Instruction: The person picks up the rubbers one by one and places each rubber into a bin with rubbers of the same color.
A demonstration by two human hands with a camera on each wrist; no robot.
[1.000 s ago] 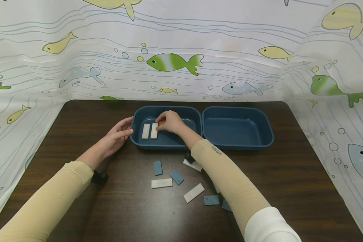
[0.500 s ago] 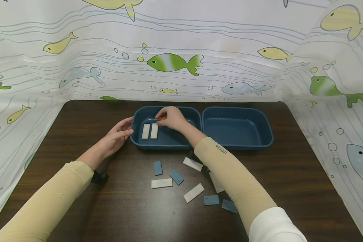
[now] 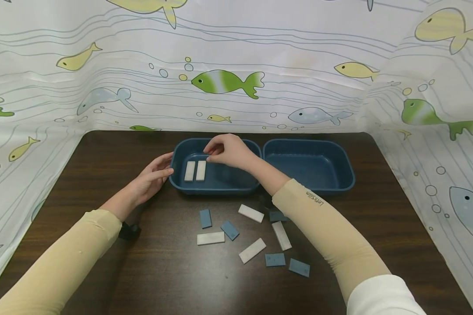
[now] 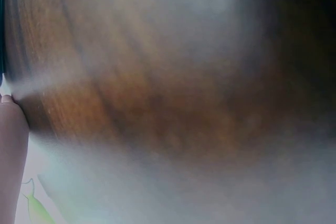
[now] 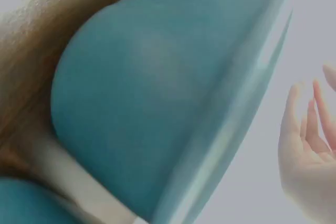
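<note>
Two white blocks lie flat and parallel in the left bin [image 3: 230, 179], apart from each other, long sides running 12 to 6 o'clock (clock read on the head view, 12 at the far side). First block [image 3: 189, 171] sits toward the bin's 9 o'clock end; second block [image 3: 201, 170] just beside it at 3 o'clock.

Right hand [image 3: 232, 151]: over the left bin, near the second block's 12 o'clock end. Grip released, fingers loosely bent; right wrist view shows a gap between thumb and fingers. Left hand [image 3: 153, 177]: at the bin's 9 o'clock end, thumb touching the rim. Grip relaxed, fingers extended along the outer wall. Left wrist view mostly blurred.

Right bin [image 3: 311, 168] stands close against the left one at 3 o'clock, both on the dark wood worktop [image 3: 161, 271].

Loose on the worktop, toward 6 o'clock of the bins: four white pieces [image 3: 210, 238] and five blue pieces [image 3: 206, 218], lying at various angles. One blue piece, at 1 o'clock of the scatter, is partly covered by the right sleeve [image 3: 319, 232].

Behind, at 12 o'clock: white sheet [image 3: 299, 48] printed with fish.
</note>
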